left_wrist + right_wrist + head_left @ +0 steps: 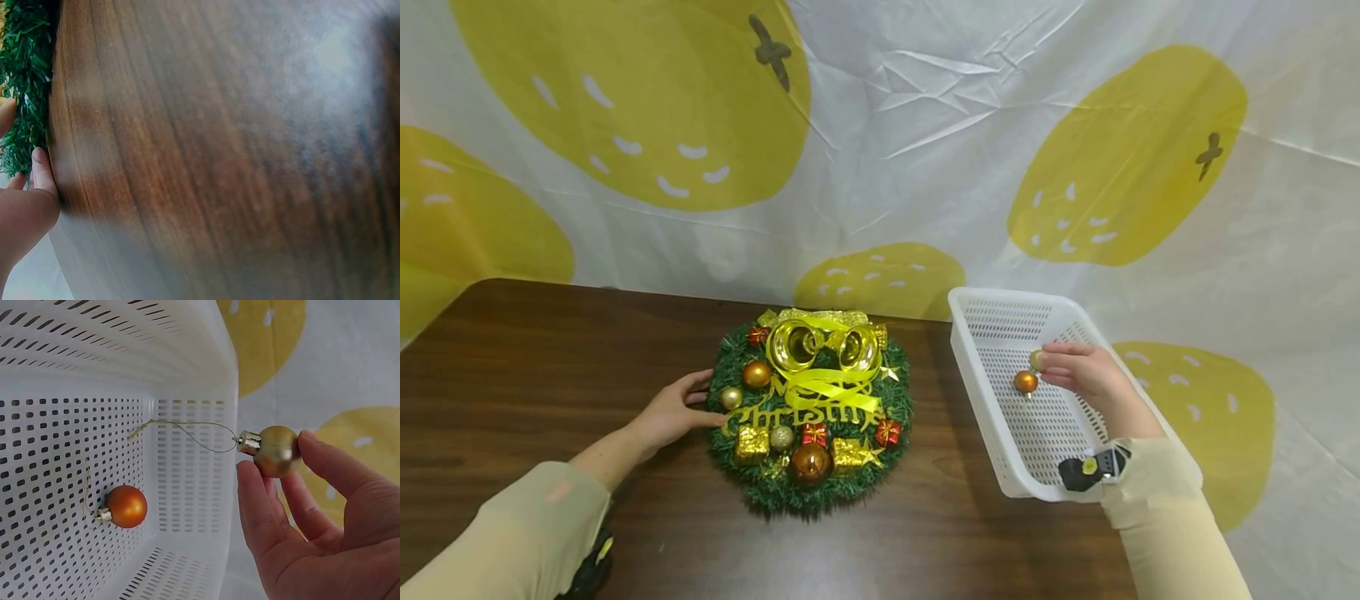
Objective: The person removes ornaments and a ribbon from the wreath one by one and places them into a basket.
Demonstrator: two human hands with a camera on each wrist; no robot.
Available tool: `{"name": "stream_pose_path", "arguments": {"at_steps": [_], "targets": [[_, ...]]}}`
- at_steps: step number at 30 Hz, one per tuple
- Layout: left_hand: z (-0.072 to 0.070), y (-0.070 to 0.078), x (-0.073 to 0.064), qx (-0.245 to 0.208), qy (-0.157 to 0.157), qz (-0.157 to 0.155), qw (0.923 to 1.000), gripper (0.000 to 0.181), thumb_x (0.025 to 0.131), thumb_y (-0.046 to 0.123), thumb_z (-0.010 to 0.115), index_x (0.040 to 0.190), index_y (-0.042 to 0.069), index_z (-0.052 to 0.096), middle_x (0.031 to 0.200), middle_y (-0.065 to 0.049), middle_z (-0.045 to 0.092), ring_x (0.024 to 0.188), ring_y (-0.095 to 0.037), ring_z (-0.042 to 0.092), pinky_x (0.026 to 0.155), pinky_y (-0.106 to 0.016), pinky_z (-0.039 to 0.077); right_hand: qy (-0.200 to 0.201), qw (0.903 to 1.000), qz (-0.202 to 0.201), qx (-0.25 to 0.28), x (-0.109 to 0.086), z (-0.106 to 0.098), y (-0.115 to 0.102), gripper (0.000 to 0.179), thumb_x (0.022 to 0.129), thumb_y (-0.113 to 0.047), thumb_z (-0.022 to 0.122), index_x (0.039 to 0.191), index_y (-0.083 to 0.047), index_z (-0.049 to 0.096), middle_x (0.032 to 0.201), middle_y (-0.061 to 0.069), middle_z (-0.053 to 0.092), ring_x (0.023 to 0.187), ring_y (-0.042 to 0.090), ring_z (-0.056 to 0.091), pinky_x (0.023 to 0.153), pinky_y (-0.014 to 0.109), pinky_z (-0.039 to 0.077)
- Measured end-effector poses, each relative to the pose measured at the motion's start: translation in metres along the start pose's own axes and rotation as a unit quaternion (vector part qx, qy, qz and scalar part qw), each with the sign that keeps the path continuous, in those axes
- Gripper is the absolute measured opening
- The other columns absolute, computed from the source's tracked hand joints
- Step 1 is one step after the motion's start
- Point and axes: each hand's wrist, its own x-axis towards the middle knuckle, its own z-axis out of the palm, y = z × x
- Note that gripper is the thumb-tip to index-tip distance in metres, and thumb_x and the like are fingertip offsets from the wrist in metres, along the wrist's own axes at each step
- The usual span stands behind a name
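Observation:
A green Christmas wreath [812, 496] lies on the table, decked with gold bells [793, 346], baubles, small gift boxes and gold lettering. My left hand [673, 417] holds its left edge, the thumb over the greenery and the fingers at the side; the left wrist view shows only part of this hand. Over the white basket [992, 417], my right hand [1086, 375] pinches a small gold bauble [278, 452] between thumb and fingertips. From the bauble's cap hangs a thin looped string [200, 428]. An orange bauble [127, 506] with its own string lies on the basket floor.
The basket has perforated walls and stands at the right of the brown wooden table [580, 350]. Behind the table hangs a white cloth [910, 167] with large yellow fruit prints. Each wrist wears a black strapped device, such as the right one [1093, 468].

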Motion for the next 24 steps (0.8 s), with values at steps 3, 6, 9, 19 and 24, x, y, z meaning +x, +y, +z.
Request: {"name": "stream_pose_path", "arguments": {"at_steps": [3,6,9,19,24], "targets": [[0.0,0.001,0.0,0.0,0.0,0.0,1.0,0.091,0.085,0.019,0.069,0.149,-0.004,0.008,0.149,-0.033,0.015,0.134,-0.048,0.024,0.104,-0.057,0.035,0.001,0.9999,0.01,-0.001,-0.001,-0.001,0.001,0.048,0.09,-0.006,0.058,0.129,0.015,0.038,0.075,-0.013,0.065,0.073,0.001,0.065,0.071,0.018,0.056],[0.0,0.001,0.0,0.0,0.0,-0.001,1.0,0.091,0.085,0.019,0.068,0.149,-0.004,0.008,0.149,-0.032,0.015,0.134,-0.048,0.024,0.104,-0.057,0.035,-0.005,0.9999,0.013,0.01,-0.002,-0.002,0.0,0.049,0.092,-0.004,0.053,0.131,0.018,0.033,0.075,-0.012,0.064,0.072,0.001,0.065,0.071,0.019,0.056],[0.0,0.0,0.0,0.003,-0.001,0.001,1.0,0.091,0.085,0.019,0.068,0.149,-0.004,0.008,0.149,-0.033,0.015,0.134,-0.048,0.024,0.104,-0.057,0.036,-0.012,0.9997,0.016,0.017,-0.004,-0.002,-0.002,0.048,0.094,-0.003,0.049,0.132,0.019,0.031,0.074,-0.012,0.064,0.072,0.001,0.064,0.071,0.019,0.057],[0.0,0.004,-0.003,0.006,0.0,0.003,1.0,0.089,0.085,0.017,0.068,0.148,-0.005,0.009,0.148,-0.034,0.017,0.133,-0.049,0.025,0.104,-0.058,0.035,-0.038,0.9989,-0.022,0.018,-0.011,0.016,-0.022,0.052,0.096,-0.011,0.049,0.134,0.017,0.028,0.082,-0.013,0.064,0.079,0.0,0.064,0.077,0.017,0.055],[0.0,0.003,-0.002,0.007,0.0,0.004,1.0,0.089,0.085,0.017,0.068,0.148,-0.005,0.009,0.148,-0.034,0.017,0.133,-0.049,0.025,0.104,-0.058,0.035,-0.031,0.9976,-0.044,0.043,-0.017,0.037,-0.032,0.032,0.094,-0.017,0.056,0.116,0.004,0.045,0.083,-0.01,0.064,0.08,0.003,0.065,0.076,0.018,0.055]]}}
